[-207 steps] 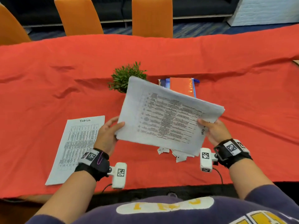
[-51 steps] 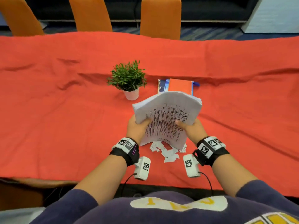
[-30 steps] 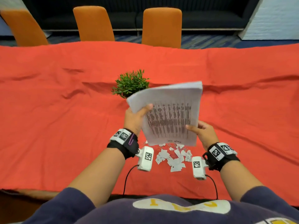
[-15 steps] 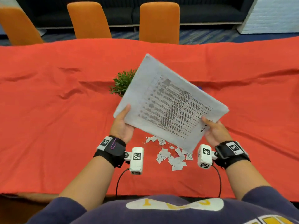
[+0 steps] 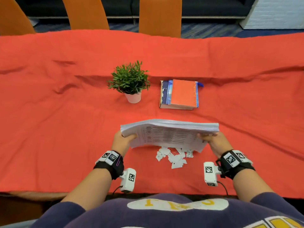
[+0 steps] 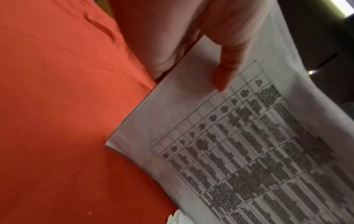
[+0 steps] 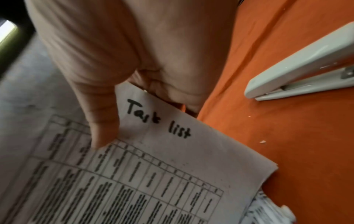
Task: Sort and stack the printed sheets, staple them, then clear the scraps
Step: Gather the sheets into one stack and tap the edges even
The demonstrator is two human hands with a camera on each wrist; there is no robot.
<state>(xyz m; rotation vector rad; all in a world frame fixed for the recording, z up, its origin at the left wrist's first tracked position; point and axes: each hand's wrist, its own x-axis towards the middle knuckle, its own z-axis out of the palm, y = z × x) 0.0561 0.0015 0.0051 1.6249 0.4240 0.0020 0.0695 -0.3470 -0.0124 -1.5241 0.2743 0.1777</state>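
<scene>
Two hands hold one stack of sheets (image 5: 169,132) over the scraps (image 5: 172,156).
Left hand (image 5: 122,142) and right hand (image 5: 215,143) grip opposite short ends, thumbs on top; stack now level above the table (image 5: 49,129), tilted 0.5 s ago. Plant sits in pot (image 5: 133,97).
</scene>
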